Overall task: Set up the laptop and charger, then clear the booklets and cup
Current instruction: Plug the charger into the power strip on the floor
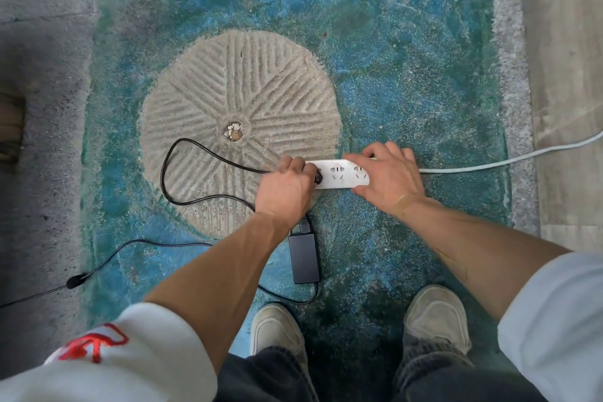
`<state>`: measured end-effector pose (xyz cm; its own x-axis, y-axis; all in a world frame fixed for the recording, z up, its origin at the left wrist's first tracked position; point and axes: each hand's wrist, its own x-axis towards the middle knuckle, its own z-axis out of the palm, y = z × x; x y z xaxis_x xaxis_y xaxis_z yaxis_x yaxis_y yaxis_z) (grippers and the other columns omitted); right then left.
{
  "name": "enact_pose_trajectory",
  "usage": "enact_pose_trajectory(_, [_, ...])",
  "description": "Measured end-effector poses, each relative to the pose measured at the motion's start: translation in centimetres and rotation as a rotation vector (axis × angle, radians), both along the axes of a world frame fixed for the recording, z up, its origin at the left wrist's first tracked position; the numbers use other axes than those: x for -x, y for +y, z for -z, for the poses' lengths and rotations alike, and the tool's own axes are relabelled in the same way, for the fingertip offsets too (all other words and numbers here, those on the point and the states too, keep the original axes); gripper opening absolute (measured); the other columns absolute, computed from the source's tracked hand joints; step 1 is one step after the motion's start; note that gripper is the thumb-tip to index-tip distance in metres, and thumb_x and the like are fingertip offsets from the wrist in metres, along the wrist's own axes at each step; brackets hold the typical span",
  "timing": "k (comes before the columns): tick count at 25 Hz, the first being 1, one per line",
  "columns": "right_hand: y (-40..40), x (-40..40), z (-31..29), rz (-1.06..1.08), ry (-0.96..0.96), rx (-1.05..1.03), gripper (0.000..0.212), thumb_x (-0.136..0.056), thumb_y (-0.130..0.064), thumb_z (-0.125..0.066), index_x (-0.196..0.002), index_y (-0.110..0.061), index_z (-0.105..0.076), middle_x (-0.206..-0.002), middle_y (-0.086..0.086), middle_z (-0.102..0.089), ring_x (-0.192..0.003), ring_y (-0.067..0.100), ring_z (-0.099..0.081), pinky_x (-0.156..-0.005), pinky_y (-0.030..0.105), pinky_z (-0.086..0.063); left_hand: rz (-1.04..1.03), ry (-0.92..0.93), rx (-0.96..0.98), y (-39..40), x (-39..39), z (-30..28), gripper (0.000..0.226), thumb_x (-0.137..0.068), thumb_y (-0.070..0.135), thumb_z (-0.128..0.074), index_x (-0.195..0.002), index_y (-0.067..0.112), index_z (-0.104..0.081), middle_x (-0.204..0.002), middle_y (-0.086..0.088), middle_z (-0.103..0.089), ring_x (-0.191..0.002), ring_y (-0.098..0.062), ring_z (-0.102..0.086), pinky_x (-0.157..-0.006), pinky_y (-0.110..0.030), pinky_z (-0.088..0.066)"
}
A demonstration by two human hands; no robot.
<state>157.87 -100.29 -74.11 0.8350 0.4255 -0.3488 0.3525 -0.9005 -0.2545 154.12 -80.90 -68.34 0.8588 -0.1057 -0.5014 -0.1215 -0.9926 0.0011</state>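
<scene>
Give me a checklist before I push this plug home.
1. Right hand holds the power strip steady: ok.
2. Left hand grips the plug at the end socket: ok.
3. Plug fully seated: cannot tell, fingers hide it.
4. Charger brick lies flat on the floor: ok.
5. Black cable loops loose, no knot: ok.
6. White cable far end plugged in: cannot tell, out of frame.

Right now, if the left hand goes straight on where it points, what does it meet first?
Probably the white power strip: the left hand holds a black plug right at its left-end socket.
</scene>
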Motion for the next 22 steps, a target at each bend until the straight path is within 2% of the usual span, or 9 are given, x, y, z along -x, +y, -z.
enact_pose_trajectory(4, [-0.2,-0.1,0.4,-0.004,-0.006,-0.008,0.063,-0.079,-0.047,-0.070,-0.138,-0.042,-0.047,-0.123,-0.007,-0.052,-0.112,0.019,-0.043,-0.089,0.037,-0.031,-0.038,0.011,0.016,-0.3,-0.1,0.6,0.037,-0.098,0.036,-0.050,-0.124,0.010,-0.053,-0.118,-0.006,-0.056,-0.114,-0.024,-0.049,-0.073,-0.038,-0.052])
enact_pose_trajectory(8, [0.2,0.1,0.0,0.007,-0.004,0.013,0.062,-0.080,-0.046,-0.070,-0.138,-0.038,-0.049,-0.122,-0.005,-0.053,-0.112,0.020,-0.044,-0.090,0.037,-0.031,0.002,0.096,0.037,-0.4,-1.7,0.2,0.040,-0.093,0.024,-0.057,-0.129,0.008,-0.049,-0.123,-0.010,-0.056,-0.119,-0.029,-0.050,-0.089,-0.042,-0.054])
enact_pose_trajectory(15, [1.1,0.1,-1.5,-0.069,0.028,0.150,0.065,-0.087,-0.046,-0.064,-0.145,-0.032,-0.036,-0.131,0.003,-0.049,-0.119,0.024,-0.044,-0.098,0.039,-0.037,-0.198,-0.059,0.102,-0.5,-0.1,1.3,0.042,-0.087,0.036,-0.066,-0.122,0.015,-0.058,-0.118,-0.001,-0.059,-0.115,-0.024,-0.053,-0.093,-0.038,-0.043])
enact_pose_trajectory(17, [1.6,-0.1,-2.3,-0.080,0.101,0.189,0.071,-0.086,-0.045,-0.065,-0.147,-0.029,-0.031,-0.136,0.006,-0.047,-0.124,0.027,-0.043,-0.102,0.042,-0.038,-0.235,-0.036,0.134,-0.4,-0.6,0.9,0.040,-0.086,0.036,-0.067,-0.120,0.016,-0.059,-0.118,-0.003,-0.061,-0.115,-0.026,-0.054,-0.093,-0.039,-0.042])
enact_pose_trajectory(19, [1.6,-0.5,-4.0,-0.072,0.180,0.220,0.082,-0.085,-0.049,-0.066,-0.151,-0.025,-0.025,-0.145,0.008,-0.042,-0.136,0.029,-0.035,-0.110,0.046,-0.033,-0.266,0.074,0.131,-0.7,-1.0,-0.1,0.045,-0.087,0.036,-0.067,-0.125,0.016,-0.055,-0.123,-0.006,-0.059,-0.119,-0.028,-0.052,-0.099,-0.042,-0.040])
enact_pose_trajectory(22, [0.6,-0.9,-9.3,-0.070,0.195,0.225,0.090,-0.085,-0.055,-0.062,-0.155,-0.022,-0.015,-0.159,0.007,-0.026,-0.150,0.029,-0.013,-0.120,0.050,-0.018,-0.314,0.241,0.119,-0.9,-1.0,-3.8,0.064,-0.086,0.048,-0.065,-0.139,0.021,-0.043,-0.132,-0.007,-0.053,-0.129,-0.029,-0.046,-0.111,-0.048,-0.032])
